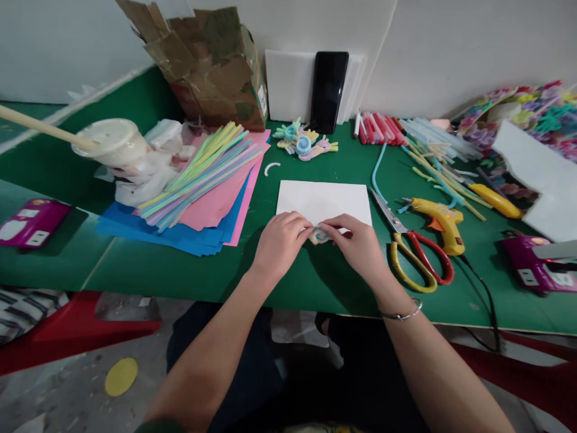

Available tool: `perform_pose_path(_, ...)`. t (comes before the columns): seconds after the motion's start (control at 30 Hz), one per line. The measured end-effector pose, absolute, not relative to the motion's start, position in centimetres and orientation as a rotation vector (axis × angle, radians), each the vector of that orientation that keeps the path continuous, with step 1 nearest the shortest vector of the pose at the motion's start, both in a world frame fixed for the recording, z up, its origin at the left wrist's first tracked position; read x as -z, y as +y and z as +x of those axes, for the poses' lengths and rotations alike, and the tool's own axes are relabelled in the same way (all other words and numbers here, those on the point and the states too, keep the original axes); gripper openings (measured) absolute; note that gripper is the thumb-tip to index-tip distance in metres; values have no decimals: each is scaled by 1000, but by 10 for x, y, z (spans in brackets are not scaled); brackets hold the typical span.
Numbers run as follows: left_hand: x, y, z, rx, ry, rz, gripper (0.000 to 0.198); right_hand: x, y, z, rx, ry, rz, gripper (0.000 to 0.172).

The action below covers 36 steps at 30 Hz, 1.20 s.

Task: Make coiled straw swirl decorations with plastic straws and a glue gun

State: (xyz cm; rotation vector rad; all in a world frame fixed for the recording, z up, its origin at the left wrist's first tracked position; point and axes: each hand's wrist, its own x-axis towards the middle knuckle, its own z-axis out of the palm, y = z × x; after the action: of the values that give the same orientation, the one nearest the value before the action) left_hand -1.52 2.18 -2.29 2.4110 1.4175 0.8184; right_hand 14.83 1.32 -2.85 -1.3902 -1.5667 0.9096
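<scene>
Between my two hands is a small coiled spiral of pipe cleaner (320, 235), light blue and cream. My left hand (283, 239) pinches its left side, thumb and forefinger pressed together. On the opposite side, the fingertips of my right hand (356, 240) grip the same coil. Both hands hover over the near edge of a sheet of white paper (323, 195) lying on the green table. Finished-looking pipe cleaner spirals (304, 144) in blue, pink and yellow lie in a small pile behind the paper.
To the right lie scissors (408, 246), a yellow glue gun (437, 219) with a cord, and a blue pipe cleaner (378, 171). Pipe cleaners (211, 168) rest on coloured sheets (180, 237) at left. A black phone (329, 90) leans at the back near red markers (381, 128).
</scene>
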Motion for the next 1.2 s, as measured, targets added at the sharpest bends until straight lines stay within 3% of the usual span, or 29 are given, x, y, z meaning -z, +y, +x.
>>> perform_pose_path(0.37,25,24,-8,-1131,1505,2234,6,27,22,150,-1094,-1237,-1398,22)
perform_pose_path(1.2,14,14,-4,-1209,1502,2035,17,18,14,138,-973,-1221,-1407,20)
